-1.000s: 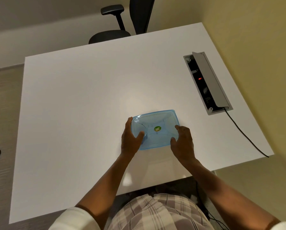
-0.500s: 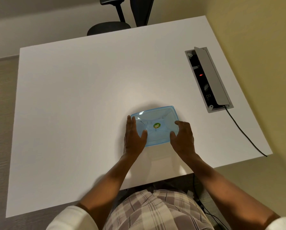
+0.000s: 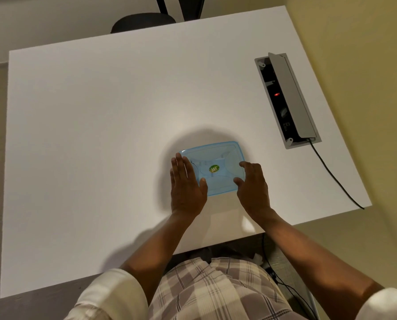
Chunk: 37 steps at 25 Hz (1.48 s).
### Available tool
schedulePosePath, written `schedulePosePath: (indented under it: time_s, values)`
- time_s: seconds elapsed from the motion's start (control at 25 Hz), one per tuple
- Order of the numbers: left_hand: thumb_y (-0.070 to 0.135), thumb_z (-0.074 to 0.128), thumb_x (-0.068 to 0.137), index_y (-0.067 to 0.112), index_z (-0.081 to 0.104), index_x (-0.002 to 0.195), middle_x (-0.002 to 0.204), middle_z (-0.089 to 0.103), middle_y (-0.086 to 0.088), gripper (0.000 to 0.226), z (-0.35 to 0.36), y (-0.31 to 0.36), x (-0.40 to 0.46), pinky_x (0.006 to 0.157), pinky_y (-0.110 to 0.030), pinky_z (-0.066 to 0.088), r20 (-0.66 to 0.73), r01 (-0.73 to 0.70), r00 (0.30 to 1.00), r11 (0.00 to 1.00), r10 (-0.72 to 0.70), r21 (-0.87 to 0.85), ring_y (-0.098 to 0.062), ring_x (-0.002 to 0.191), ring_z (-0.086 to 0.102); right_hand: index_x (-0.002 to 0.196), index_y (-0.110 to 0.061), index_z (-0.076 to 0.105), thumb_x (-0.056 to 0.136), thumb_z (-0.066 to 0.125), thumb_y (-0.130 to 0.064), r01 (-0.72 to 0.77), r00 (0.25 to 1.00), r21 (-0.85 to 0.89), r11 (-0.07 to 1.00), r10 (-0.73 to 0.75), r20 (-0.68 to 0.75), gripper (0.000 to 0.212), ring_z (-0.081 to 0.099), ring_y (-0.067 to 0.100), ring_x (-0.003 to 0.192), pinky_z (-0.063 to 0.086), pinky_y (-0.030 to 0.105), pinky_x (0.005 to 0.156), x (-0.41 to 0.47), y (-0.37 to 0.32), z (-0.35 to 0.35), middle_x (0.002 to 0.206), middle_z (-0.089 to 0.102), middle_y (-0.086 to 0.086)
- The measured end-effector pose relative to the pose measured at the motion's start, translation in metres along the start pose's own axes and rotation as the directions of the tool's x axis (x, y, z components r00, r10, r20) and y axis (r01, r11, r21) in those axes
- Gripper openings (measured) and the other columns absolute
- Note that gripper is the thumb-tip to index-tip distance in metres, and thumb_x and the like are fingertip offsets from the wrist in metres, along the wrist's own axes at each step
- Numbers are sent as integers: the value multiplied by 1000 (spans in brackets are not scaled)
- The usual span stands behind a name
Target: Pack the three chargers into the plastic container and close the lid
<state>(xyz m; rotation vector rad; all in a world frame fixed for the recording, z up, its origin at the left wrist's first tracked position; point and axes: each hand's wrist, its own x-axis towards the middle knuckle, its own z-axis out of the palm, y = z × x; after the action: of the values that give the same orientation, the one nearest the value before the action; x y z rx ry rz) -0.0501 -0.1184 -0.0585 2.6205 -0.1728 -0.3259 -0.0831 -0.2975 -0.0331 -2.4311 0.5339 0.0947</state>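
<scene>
A translucent blue plastic container (image 3: pixel 218 155) sits on the white table (image 3: pixel 100 135) near its front edge, lid on, with a green sticker (image 3: pixel 214 168) in the lid's middle. Pale shapes and a thin dark cord show faintly through the lid; I cannot make out separate chargers. My left hand (image 3: pixel 186 188) lies flat over the container's left edge, fingers straight and thumb on the lid. My right hand (image 3: pixel 253 185) curls over the right edge, fingertips on the rim and thumb on the lid's front right corner.
A recessed power box (image 3: pixel 287 100) with its grey flap raised and a red light sits at the table's right. A black cable (image 3: pixel 336 179) runs from it over the right edge. A black office chair (image 3: pixel 144 20) stands behind the far edge.
My left hand has gone from curled around the container's left side to lying flat on it. My right hand stays on the right edge. The container has stayed in place.
</scene>
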Motion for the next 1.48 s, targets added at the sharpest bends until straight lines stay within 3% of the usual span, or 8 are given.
schedulePosePath:
  time_s: [0.08,0.16,0.28,0.4,0.56,0.72,1.28,1.48]
  values:
    - [38,41,97,0,-2,156,166,-7,-20,82,5,-3,1,127,-48,9,-15,-10,1000,1000,11,26,-34,155,-8,132,-8,45,91,64,-11,25,1000,-26,999,-25,-6,46,53,31,122,56,47,90,-2,0,3,128,48,13]
    - [38,42,98,-1,-1,156,166,-6,-21,82,9,-5,2,126,-50,13,-27,-20,999,999,22,44,-35,155,-8,134,-7,39,93,58,-14,62,998,-90,994,-63,-5,46,43,32,132,48,47,103,-2,-2,10,141,40,15]
    - [36,44,96,-3,-1,156,166,-5,-23,84,12,-6,1,126,-51,15,-36,-36,999,998,39,58,-36,155,-7,143,-5,29,94,50,-18,170,985,-216,961,-160,64,54,16,36,149,20,48,121,7,-9,22,160,18,19]
    - [33,44,93,-5,0,155,165,-5,-24,84,10,-4,6,126,-51,11,-8,-47,999,995,48,92,-37,154,-8,153,-4,14,96,48,-26,226,970,-232,946,-196,146,69,2,33,152,6,47,123,28,-19,29,165,6,17]
    - [30,40,92,-3,3,156,166,-5,-21,81,4,-5,23,127,-48,3,27,-139,990,983,137,117,-34,155,-9,155,-7,13,95,44,-39,277,956,-280,919,-234,175,75,1,30,152,7,48,124,50,-19,32,165,9,13]
    - [35,42,93,-3,11,156,166,4,-22,80,9,-11,31,127,-51,9,5,-216,976,963,218,160,-34,155,-3,155,-6,14,95,43,-43,323,945,-300,898,-288,157,76,3,30,152,6,47,124,51,-12,36,164,12,14]
    - [42,34,95,-1,14,156,166,7,-22,77,14,-11,32,126,-50,13,21,-201,979,942,203,269,-35,155,3,153,-1,18,95,42,-41,364,930,-323,874,-357,85,75,6,35,151,6,48,124,55,-3,49,163,12,18]
    - [42,39,93,-1,10,156,166,4,-22,81,7,-8,32,127,-49,10,37,-187,982,959,184,211,-33,155,-1,155,-6,15,95,40,-42,358,934,-318,878,-338,118,74,3,33,152,5,47,124,56,-7,44,164,11,16]
